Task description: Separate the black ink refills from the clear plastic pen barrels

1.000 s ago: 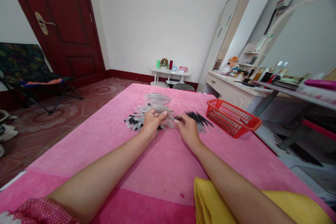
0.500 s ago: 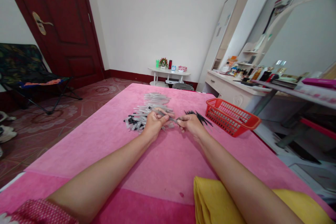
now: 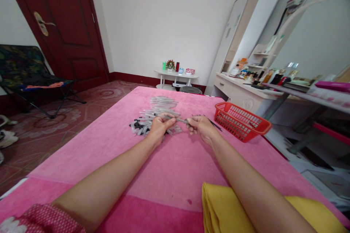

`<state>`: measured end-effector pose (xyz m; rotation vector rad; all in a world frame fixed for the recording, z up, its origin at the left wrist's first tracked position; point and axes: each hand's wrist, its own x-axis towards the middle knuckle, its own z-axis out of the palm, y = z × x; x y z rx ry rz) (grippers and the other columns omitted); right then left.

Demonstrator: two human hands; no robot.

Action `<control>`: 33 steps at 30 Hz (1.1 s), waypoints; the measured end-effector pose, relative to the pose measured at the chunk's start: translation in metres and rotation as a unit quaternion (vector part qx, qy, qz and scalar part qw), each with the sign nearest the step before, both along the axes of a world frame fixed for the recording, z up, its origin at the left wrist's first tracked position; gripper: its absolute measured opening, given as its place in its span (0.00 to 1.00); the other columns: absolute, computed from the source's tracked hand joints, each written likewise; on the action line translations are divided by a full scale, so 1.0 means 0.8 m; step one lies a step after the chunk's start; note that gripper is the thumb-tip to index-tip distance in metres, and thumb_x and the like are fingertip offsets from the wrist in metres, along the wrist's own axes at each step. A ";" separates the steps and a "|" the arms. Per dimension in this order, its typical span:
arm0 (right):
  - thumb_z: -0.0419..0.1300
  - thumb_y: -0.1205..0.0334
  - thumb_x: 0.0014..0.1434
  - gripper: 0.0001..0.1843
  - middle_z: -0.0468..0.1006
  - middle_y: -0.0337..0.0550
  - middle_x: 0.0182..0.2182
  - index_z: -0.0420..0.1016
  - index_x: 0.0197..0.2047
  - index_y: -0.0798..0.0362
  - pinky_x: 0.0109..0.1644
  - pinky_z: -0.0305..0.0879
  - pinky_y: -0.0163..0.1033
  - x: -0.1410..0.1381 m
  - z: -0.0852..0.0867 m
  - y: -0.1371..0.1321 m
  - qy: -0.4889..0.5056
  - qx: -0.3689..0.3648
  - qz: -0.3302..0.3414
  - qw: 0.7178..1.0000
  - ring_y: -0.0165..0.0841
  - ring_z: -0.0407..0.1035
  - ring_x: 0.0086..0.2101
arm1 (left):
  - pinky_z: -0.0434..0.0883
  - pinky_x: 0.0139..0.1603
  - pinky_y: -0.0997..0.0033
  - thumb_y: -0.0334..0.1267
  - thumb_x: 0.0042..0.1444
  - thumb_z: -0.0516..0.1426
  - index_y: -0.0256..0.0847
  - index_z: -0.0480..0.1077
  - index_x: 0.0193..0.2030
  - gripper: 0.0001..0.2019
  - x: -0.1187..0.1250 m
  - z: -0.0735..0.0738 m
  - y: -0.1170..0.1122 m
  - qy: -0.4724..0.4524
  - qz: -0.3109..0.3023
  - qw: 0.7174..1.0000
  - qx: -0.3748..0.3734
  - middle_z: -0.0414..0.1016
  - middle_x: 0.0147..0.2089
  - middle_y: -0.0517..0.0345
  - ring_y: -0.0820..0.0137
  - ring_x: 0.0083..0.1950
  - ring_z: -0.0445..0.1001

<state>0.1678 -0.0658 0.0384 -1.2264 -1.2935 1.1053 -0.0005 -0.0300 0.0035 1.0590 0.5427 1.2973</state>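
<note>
Between my two hands a slim grey pen (image 3: pixel 180 119) is held roughly level above the pink cloth. My left hand (image 3: pixel 160 126) pinches one end of it between thumb and fingers. At the other end, the fingertips of my right hand (image 3: pixel 201 127) are closed on the pen's tip. Behind and beside my left hand lies a pile of clear-grey pen barrels (image 3: pixel 162 102), with black and clear pen caps (image 3: pixel 138 126) at its left. Some thin black sticks (image 3: pixel 214 123), perhaps pen refills or pens, lie past my right hand, which partly hides them.
A red plastic basket (image 3: pixel 242 122) stands at the right edge of the pink cloth (image 3: pixel 169 174). Folded yellow fabric (image 3: pixel 224 207) lies under my right forearm. A dressing table (image 3: pixel 246 89) is to the right, a folding chair (image 3: pixel 35 76) to the left.
My right hand has shifted slightly and turned, covering more of the black sticks. The pen between my hands now lies more level.
</note>
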 end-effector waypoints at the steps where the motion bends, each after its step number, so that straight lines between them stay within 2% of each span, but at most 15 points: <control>1: 0.65 0.55 0.45 0.13 0.72 0.40 0.19 0.72 0.27 0.58 0.21 0.64 0.32 0.000 0.000 0.001 0.001 0.003 -0.005 1.000 0.25 0.62 0.17 | 0.74 0.36 0.72 0.39 0.36 0.69 0.35 0.68 0.33 0.19 0.000 0.000 0.001 0.000 0.009 1.000 -0.015 0.78 0.33 0.56 0.71 0.32 0.77; 3: 0.63 0.56 0.47 0.12 0.74 0.40 0.21 0.72 0.31 0.56 0.24 0.65 0.34 0.000 0.000 0.003 -0.031 0.036 -0.024 0.999 0.27 0.65 0.19 | 0.74 0.34 0.74 0.38 0.35 0.69 0.34 0.70 0.33 0.18 0.001 0.000 0.002 -0.010 0.011 0.999 -0.045 0.77 0.30 0.58 0.73 0.30 0.76; 5: 0.61 0.58 0.50 0.09 0.74 0.41 0.23 0.72 0.33 0.55 0.28 0.65 0.35 0.001 0.001 0.002 -0.130 0.111 -0.049 0.984 0.30 0.67 0.23 | 0.74 0.33 0.76 0.37 0.37 0.69 0.34 0.71 0.33 0.17 0.001 0.001 0.003 -0.029 0.004 0.997 -0.069 0.77 0.29 0.58 0.73 0.30 0.76; 9: 0.57 0.62 0.54 0.07 0.77 0.45 0.30 0.75 0.31 0.53 0.39 0.63 0.38 0.000 0.003 -0.005 -0.353 0.261 -0.076 0.895 0.34 0.69 0.32 | 0.74 0.30 0.79 0.32 0.40 0.67 0.34 0.71 0.30 0.11 0.003 0.003 0.003 -0.057 0.017 0.990 -0.128 0.76 0.29 0.58 0.75 0.28 0.75; 10: 0.57 0.62 0.55 0.07 0.77 0.45 0.31 0.76 0.32 0.52 0.40 0.61 0.38 -0.002 0.004 -0.008 -0.379 0.279 -0.080 0.879 0.35 0.69 0.33 | 0.74 0.30 0.79 0.31 0.40 0.66 0.34 0.70 0.29 0.10 0.004 0.003 0.002 -0.063 0.022 0.988 -0.142 0.76 0.28 0.59 0.75 0.28 0.75; 12: 0.55 0.63 0.56 0.08 0.77 0.45 0.30 0.76 0.30 0.53 0.39 0.60 0.37 -0.007 0.003 -0.013 -0.401 0.289 -0.095 0.864 0.34 0.69 0.32 | 0.74 0.30 0.80 0.29 0.40 0.66 0.35 0.69 0.28 0.10 0.007 0.001 0.000 -0.080 0.028 0.984 -0.157 0.74 0.26 0.61 0.76 0.27 0.75; 15: 0.55 0.62 0.55 0.11 0.74 0.43 0.23 0.73 0.24 0.53 0.33 0.57 0.35 -0.016 0.001 -0.016 -0.392 0.268 -0.124 0.871 0.32 0.66 0.26 | 0.74 0.31 0.79 0.30 0.38 0.67 0.35 0.69 0.28 0.12 0.009 -0.002 -0.005 -0.101 0.035 0.984 -0.144 0.73 0.26 0.62 0.76 0.27 0.75; 18: 0.55 0.63 0.52 0.13 0.68 0.39 0.17 0.68 0.18 0.54 0.27 0.54 0.34 -0.018 -0.003 -0.013 -0.343 0.223 -0.136 0.902 0.29 0.61 0.21 | 0.74 0.30 0.77 0.33 0.36 0.68 0.35 0.68 0.29 0.15 0.009 -0.003 -0.007 -0.085 0.044 0.988 -0.117 0.74 0.26 0.62 0.74 0.27 0.75; 22: 0.56 0.59 0.49 0.12 0.64 0.35 0.13 0.66 0.18 0.54 0.20 0.53 0.33 -0.012 -0.005 -0.005 -0.204 0.087 -0.074 0.972 0.26 0.56 0.15 | 0.73 0.29 0.75 0.38 0.32 0.70 0.36 0.67 0.31 0.20 0.005 -0.001 -0.006 -0.040 0.040 0.996 -0.067 0.74 0.26 0.60 0.71 0.27 0.75; 25: 0.58 0.55 0.47 0.13 0.62 0.34 0.12 0.66 0.18 0.54 0.18 0.55 0.33 -0.009 -0.002 -0.002 -0.107 0.003 -0.012 0.994 0.25 0.54 0.13 | 0.72 0.28 0.75 0.41 0.33 0.70 0.36 0.67 0.32 0.21 0.004 0.002 -0.004 -0.008 0.043 0.999 -0.027 0.74 0.25 0.60 0.71 0.26 0.75; 26: 0.58 0.55 0.47 0.14 0.63 0.34 0.12 0.66 0.17 0.54 0.19 0.55 0.32 -0.008 0.001 -0.002 -0.107 0.004 0.006 0.994 0.25 0.55 0.14 | 0.72 0.27 0.75 0.41 0.34 0.69 0.36 0.68 0.32 0.21 0.004 0.004 -0.004 0.004 0.045 0.999 -0.017 0.74 0.24 0.61 0.71 0.25 0.75; 28: 0.58 0.57 0.48 0.14 0.66 0.36 0.13 0.67 0.17 0.54 0.22 0.56 0.32 -0.010 0.005 -0.003 -0.168 0.050 0.026 0.984 0.26 0.58 0.16 | 0.71 0.24 0.76 0.43 0.35 0.68 0.35 0.68 0.32 0.20 0.006 0.006 -0.006 0.031 0.041 0.999 0.000 0.73 0.22 0.61 0.72 0.22 0.73; 31: 0.58 0.59 0.50 0.11 0.73 0.38 0.18 0.74 0.21 0.53 0.25 0.53 0.32 -0.013 0.009 -0.008 -0.329 0.145 -0.005 0.933 0.28 0.62 0.21 | 0.68 0.21 0.77 0.44 0.37 0.67 0.35 0.68 0.32 0.19 0.012 0.008 -0.011 0.067 0.022 0.997 0.023 0.72 0.19 0.62 0.74 0.19 0.70; 33: 0.58 0.59 0.51 0.09 0.77 0.40 0.21 0.78 0.25 0.51 0.26 0.52 0.33 -0.014 0.010 -0.011 -0.401 0.176 -0.023 0.899 0.29 0.64 0.22 | 0.68 0.20 0.78 0.44 0.38 0.67 0.36 0.68 0.33 0.19 0.014 0.007 -0.014 0.081 0.015 0.996 0.033 0.72 0.20 0.62 0.75 0.18 0.69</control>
